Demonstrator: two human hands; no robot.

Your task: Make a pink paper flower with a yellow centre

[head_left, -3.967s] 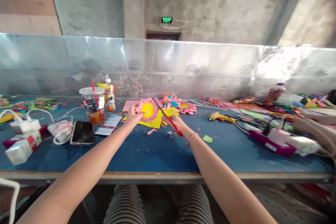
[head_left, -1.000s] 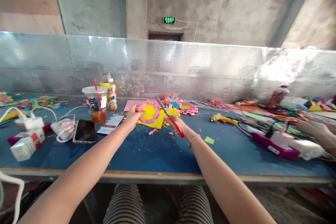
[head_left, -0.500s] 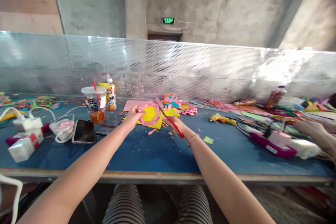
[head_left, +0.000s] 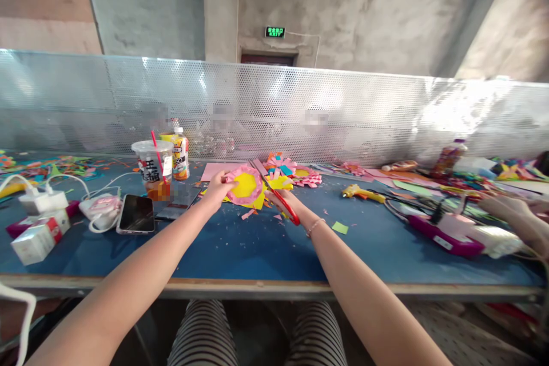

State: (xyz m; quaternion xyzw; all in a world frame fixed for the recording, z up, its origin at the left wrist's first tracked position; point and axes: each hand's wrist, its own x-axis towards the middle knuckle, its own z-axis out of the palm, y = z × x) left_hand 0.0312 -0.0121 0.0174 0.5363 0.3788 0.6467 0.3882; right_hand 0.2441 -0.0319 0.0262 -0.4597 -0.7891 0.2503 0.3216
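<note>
My left hand is closed on the left edge of a paper flower, a yellow round with a crinkled pink rim. My right hand grips red-handled scissors. Their blades point up and left, close against the right side of the pink rim; whether they touch it I cannot tell. Under and beside the flower lie yellow paper and small pink scraps. Behind the right hand rest finished-looking pink paper flowers with fringed petals.
A yellow glue gun and a purple power strip lie to the right, near another person's hand. On the left stand a plastic cup, a drink bottle, a phone and chargers. A perforated metal screen runs behind.
Both hands, the flower and the scissors stay in nearly the same place. Only a slight shift of the camera shows.
</note>
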